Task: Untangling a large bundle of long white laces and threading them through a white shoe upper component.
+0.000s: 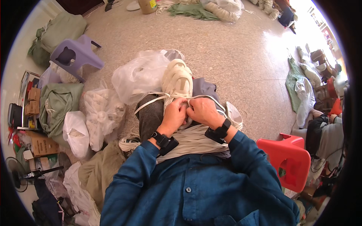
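A cream-coloured shoe (178, 79) rests between my knees, its toe pointing away from me. A flat off-white shoelace (150, 102) is crossed at its collar, with one end hanging to the left and another running out right. My left hand (173, 116) is closed, its fingertips pinching at the lace by the shoe's opening. Right beside it, my right hand (206, 112) pinches a strand of the same lace. The inside of the shoe's heel is mostly hidden by both hands. Across my lap lies a thick bundle of off-white laces (201, 140).
A clear plastic bag (137, 77) lies left of the shoe. Filled plastic bags (101, 113) and a green sack (60, 107) sit further left, near a purple stool (81, 56). A red stool (284, 160) stands at my right. Piled goods line both sides.
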`<state>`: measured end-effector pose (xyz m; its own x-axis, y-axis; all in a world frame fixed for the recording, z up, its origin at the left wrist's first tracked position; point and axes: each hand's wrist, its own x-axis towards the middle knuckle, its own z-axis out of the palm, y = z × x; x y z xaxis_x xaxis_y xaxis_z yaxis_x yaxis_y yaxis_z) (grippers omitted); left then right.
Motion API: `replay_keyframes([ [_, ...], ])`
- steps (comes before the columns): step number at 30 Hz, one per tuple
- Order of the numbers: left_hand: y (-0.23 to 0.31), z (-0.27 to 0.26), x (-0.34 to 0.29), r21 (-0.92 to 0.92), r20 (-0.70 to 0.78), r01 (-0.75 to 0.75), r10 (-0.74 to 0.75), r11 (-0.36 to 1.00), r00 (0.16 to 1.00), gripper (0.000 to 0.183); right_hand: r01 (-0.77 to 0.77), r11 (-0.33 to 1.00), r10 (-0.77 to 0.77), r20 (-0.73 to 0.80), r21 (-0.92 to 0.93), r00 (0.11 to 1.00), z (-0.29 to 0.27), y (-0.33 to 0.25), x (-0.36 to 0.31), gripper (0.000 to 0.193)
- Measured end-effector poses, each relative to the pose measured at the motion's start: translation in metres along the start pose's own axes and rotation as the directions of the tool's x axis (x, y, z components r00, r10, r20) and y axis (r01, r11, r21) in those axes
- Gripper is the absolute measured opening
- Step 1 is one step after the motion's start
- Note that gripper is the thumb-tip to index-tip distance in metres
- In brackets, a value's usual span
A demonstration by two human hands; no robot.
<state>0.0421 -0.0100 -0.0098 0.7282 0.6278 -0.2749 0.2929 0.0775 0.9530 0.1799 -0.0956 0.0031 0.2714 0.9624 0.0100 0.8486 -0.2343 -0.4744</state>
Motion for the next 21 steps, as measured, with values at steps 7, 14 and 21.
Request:
replay_keyframes([
  [7, 0.028, -0.045, -0.002, 0.159, 0.274, 0.099, -0.140, 0.982, 0.951, 0.011, 0.050, 0.992, -0.029, -0.180, 0.115, 0.983, 0.006, 0.011, -0.010, 0.026],
  [14, 0.013, -0.192, -0.083, 0.004, -0.076, 0.153, -0.152, 0.988, 0.985, 0.011, 0.061, 0.982, -0.029, -0.177, 0.181, 0.984, -0.001, 0.001, -0.009, 0.026],
  [21, 0.028, -0.119, -0.056, 0.403, -0.174, -0.200, 0.289, 0.893, 0.941, 0.012, 0.212, 0.957, -0.144, -0.312, 0.198, 0.939, 0.009, 0.026, 0.002, 0.009],
])
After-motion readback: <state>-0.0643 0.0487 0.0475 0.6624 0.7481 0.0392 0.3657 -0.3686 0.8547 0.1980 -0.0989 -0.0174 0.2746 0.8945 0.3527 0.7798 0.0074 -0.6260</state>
